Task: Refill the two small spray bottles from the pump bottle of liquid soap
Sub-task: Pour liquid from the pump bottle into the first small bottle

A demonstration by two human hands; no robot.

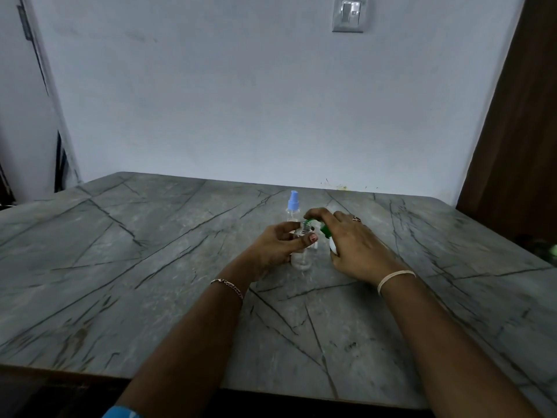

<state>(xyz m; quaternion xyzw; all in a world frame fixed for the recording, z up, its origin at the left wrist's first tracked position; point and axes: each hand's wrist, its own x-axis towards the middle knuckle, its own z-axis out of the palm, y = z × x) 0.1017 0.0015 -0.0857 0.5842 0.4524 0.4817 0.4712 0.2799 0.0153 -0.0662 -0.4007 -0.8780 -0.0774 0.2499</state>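
Soap pump bottle [331, 243], white with a green pump head, stands on the grey veined stone counter [150, 267] under your right hand [349, 245], whose fingers press on the pump. Your left hand [277, 245] curls around a clear, uncapped spray bottle [301, 257] just beside it; its contents are unclear. Behind stands a second clear spray bottle [293, 206] with a blue cap.
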